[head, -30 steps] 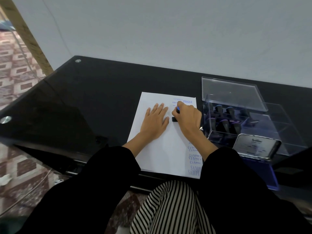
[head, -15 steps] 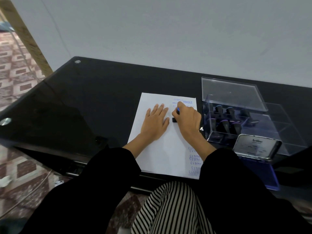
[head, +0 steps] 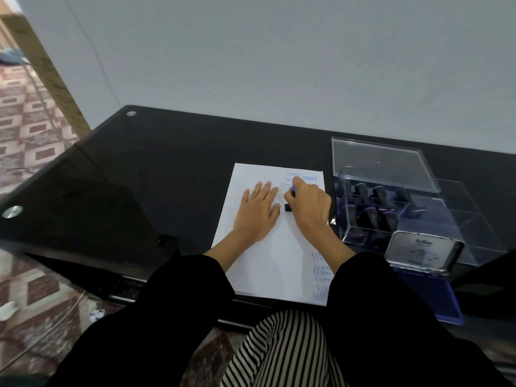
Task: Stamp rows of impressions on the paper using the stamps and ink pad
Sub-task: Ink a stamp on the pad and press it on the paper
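A white sheet of paper (head: pixel 259 263) lies on the black glass desk (head: pixel 145 174). Blue impressions reading SAMPLE and FRAGILE run along its top right, and more SAMPLE prints show near its lower right edge. My left hand (head: pixel 258 212) rests flat on the sheet with fingers spread. My right hand (head: pixel 308 206) grips a black stamp (head: pixel 288 207) with a blue-tipped handle, its base down on the paper below the top impressions. The open ink pad (head: pixel 430 291), with a blue pad and raised metal lid, sits at the desk's front right.
A clear plastic box (head: pixel 418 222) with several dark stamps standing inside sits right of the paper, its transparent lid (head: pixel 379 163) tilted up behind. A grey wall runs behind the desk. Patterned floor tiles show on the left. Striped trousers are below the desk edge.
Both hands hold nearly the same place on the paper; the right hand keeps the stamp pressed down. Only the camera has shifted slightly.
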A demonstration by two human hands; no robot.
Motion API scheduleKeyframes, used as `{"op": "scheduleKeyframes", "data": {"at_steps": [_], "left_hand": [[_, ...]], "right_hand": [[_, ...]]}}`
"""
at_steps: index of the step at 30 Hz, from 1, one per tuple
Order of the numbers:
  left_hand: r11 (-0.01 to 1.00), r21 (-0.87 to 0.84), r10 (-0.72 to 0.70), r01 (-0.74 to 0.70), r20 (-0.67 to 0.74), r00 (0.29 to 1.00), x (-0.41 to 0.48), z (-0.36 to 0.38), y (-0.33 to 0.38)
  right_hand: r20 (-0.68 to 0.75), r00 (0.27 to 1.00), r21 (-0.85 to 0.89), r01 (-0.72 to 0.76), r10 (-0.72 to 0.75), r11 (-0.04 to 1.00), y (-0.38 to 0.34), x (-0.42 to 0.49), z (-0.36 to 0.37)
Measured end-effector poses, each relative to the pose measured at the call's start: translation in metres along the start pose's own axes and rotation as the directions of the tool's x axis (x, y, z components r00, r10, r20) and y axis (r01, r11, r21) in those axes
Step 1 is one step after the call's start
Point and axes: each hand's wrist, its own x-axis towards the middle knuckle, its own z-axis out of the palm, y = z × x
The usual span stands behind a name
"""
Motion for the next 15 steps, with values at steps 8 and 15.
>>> {"op": "scheduleKeyframes", "data": {"at_steps": [8,15], "left_hand": [[1.000,-0.016,0.009,-0.010,-0.008,1.000,-0.002,0.001,0.000],[1.000,-0.004,0.022,-0.022,-0.018,1.000,-0.004,-0.001,0.001]], "right_hand": [[-0.230,0.939,0.478,-0.120,0.257,0.870,0.017,0.011,-0.022],[-0.119,0.855,0.760,-0.249,0.506,0.600,0.029,0.014,-0.038]]}}
